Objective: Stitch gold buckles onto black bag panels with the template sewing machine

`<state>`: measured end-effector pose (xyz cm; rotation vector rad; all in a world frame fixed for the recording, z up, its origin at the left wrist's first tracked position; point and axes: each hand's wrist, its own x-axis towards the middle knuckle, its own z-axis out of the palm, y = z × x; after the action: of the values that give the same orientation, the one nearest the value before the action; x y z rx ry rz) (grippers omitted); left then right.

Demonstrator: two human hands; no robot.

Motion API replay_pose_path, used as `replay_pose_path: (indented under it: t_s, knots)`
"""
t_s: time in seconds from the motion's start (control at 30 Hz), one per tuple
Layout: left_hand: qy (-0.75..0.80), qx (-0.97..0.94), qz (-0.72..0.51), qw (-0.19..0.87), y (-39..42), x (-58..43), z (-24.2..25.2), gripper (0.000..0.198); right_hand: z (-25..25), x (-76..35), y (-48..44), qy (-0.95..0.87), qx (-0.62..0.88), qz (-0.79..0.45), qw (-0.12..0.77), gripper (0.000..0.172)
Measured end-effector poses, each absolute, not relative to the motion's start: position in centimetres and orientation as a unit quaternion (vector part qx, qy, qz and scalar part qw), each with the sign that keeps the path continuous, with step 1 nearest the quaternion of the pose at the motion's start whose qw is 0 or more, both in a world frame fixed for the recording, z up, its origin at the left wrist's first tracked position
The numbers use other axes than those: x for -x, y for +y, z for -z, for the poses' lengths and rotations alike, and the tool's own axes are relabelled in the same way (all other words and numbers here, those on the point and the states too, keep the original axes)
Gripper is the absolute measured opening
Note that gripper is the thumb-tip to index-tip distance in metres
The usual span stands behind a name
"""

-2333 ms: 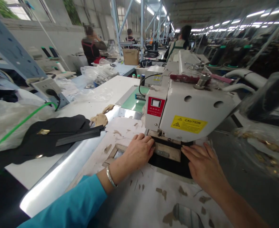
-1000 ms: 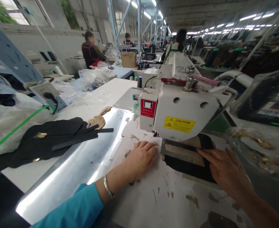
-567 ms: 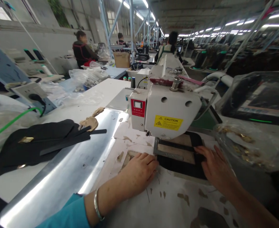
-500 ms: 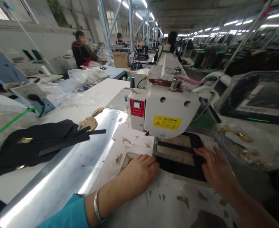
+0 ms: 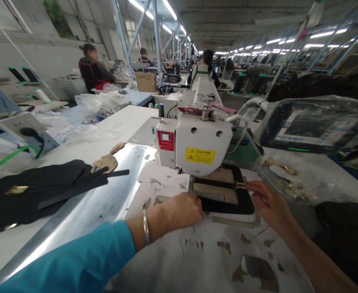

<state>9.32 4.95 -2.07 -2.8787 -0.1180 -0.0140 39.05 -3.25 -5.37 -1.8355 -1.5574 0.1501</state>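
Note:
Under the head of a white sewing machine (image 5: pixel 201 142) lies a black rounded piece (image 5: pixel 243 199) with tan openings and a black strip across it. A metal clamp frame (image 5: pixel 208 195) presses on its left part. My left hand (image 5: pixel 183 209), fingers curled, rests at the piece's lower left edge; what its fingers hold is hidden. At the right edge, my right hand (image 5: pixel 266 197) pinches a small thin metallic item (image 5: pixel 240 184), whose tip reaches the end of the black strip.
Black panels and strips (image 5: pixel 53 183) with gold fittings lie at left beside a tan cloth (image 5: pixel 107 160). On the right are a plastic-wrapped screen (image 5: pixel 310 126) and a bag of gold parts (image 5: pixel 291 177). People sit at machines farther back.
The view has shifted to the right. My right hand has drawn back from the black piece and now holds the small metallic item against it. My left fingers have curled in more.

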Motion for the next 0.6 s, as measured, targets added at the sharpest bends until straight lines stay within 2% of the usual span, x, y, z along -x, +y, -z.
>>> replay_pose_path:
  t_s: [0.23,0.3,0.4,0.5,0.6]
  knots:
    - [-0.013,0.992,0.015,0.126,4.6,-11.4,0.8,0.023,5.8,-38.6,-7.6,-0.457,0.737,-0.194,0.459,0.030]
    - [-0.017,0.993,0.041,0.105,2.7,-12.4,-0.3,0.018,5.0,-38.1,-9.0,-0.373,0.751,-0.287,0.463,0.030]
    - [-0.011,0.991,0.129,0.020,-2.4,-14.5,-1.0,0.010,3.9,-37.1,-11.1,-0.248,0.734,-0.452,0.443,0.038]
    - [0.026,0.974,0.220,-0.037,-8.1,-17.0,1.3,0.013,3.5,-36.4,-12.6,-0.194,0.690,-0.509,0.476,0.035]
    - [0.081,0.965,0.244,-0.056,-11.6,-18.3,5.0,0.014,3.7,-36.1,-13.3,-0.196,0.647,-0.522,0.520,0.038]
